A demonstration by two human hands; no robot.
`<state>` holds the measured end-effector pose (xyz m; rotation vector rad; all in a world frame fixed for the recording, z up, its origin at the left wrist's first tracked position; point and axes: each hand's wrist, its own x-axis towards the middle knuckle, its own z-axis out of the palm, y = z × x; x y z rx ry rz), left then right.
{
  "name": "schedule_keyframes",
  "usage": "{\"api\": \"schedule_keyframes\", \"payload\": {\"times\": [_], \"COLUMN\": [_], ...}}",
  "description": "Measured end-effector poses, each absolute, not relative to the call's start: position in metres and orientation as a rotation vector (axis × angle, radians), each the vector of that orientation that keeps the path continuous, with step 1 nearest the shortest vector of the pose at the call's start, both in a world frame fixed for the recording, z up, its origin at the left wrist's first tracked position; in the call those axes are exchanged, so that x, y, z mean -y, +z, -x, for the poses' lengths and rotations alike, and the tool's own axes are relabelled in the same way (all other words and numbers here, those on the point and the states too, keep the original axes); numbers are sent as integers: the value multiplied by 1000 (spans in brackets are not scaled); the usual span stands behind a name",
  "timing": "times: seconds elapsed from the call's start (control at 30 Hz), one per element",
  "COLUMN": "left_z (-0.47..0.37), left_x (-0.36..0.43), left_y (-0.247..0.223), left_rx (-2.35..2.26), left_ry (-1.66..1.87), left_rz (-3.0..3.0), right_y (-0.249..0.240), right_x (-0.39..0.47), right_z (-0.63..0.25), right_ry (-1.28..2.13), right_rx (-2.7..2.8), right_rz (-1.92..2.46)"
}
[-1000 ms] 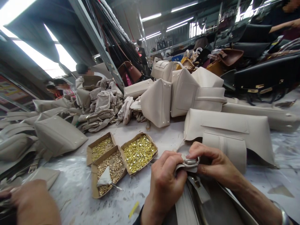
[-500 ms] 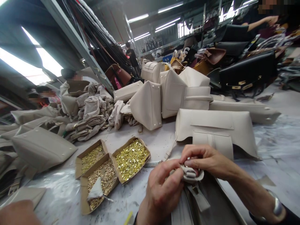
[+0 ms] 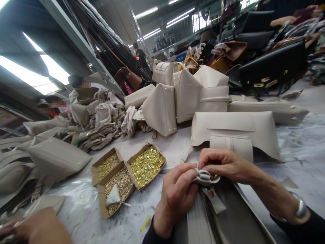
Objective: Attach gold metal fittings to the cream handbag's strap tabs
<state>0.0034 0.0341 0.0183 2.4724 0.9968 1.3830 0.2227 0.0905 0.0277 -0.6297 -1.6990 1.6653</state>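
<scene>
Well left of the fingers (image 3: 184,174) is another person's blurred hand (image 3: 43,225); nearer, cardboard trays (image 3: 103,201) of metal pieces sit on the worktop (image 3: 175,149). The left hand (image 3: 175,193) and right hand (image 3: 225,164) pinch a looped beige strap (image 3: 203,175); below them is the open bag (image 3: 198,225), and just beyond, a beige bag (image 3: 233,122).

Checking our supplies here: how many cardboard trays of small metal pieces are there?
3: the back-left tray, the front tray nearer the camera, and the right tray, closest to the left hand. More could be hidden behind the bags.
</scene>
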Motion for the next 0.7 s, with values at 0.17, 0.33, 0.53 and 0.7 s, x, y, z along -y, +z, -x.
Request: {"api": "schedule_keyframes", "payload": {"times": [0.17,0.33,0.53,0.7], "left_z": [-7,-7,-7,-7], "left_x": [-34,-36,-36,-38], "left_y": [16,17,17,15], "left_rx": [-1009,-1000,-999,-983], "left_ry": [1429,1437,1483,1493], "left_rz": [-2415,-2412,-2382,-2369], "right_y": [34,32,34,31], "right_x": [-90,-90,-89,-87], "right_z": [-224,-223,-221,-217], "right_ry": [1294,1213,1197,1196], "right_rx": [1955,2033,2040,2000], "right_rz": [648,658,669,692]}}
